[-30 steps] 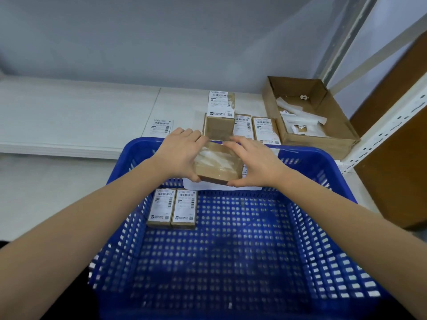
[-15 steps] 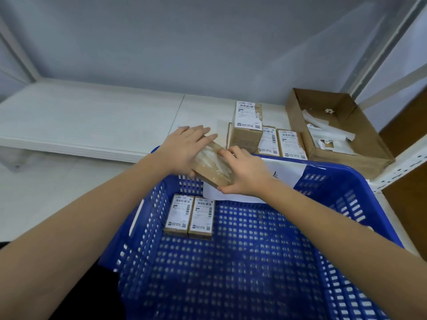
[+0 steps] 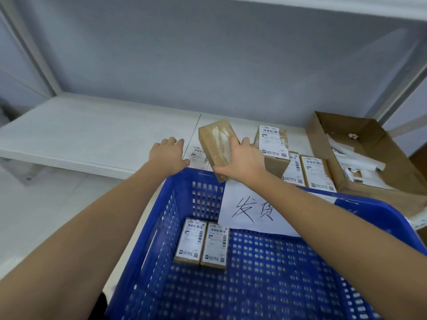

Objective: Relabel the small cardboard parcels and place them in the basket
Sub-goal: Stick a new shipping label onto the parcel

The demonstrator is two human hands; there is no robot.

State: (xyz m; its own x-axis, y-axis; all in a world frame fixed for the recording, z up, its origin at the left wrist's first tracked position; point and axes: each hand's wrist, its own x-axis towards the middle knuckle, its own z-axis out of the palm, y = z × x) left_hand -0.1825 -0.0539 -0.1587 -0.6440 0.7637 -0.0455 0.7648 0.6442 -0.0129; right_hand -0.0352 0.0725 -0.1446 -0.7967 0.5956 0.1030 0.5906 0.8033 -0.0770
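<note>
My right hand (image 3: 243,161) grips a small brown cardboard parcel (image 3: 216,140) with torn label residue on its top face, held above the far rim of the blue basket (image 3: 180,181). My left hand (image 3: 167,154) reaches over the white shelf with fingers extended, just left of a loose white label (image 3: 198,154) lying flat there. Two labelled parcels (image 3: 202,242) lie side by side in the basket's far left corner. More labelled parcels (image 3: 300,167) stand and lie on the shelf behind my right hand.
An open brown cardboard box (image 3: 369,144) holding peeled paper scraps sits at the right on the shelf. A white sheet with handwriting (image 3: 254,211) hangs on the basket's far wall. The white shelf (image 3: 92,135) stretches left; a metal upright rises at right.
My left hand let go of the parcel and moved forward-left toward the loose label. My right hand now holds the parcel alone and has lifted it farther over the shelf.
</note>
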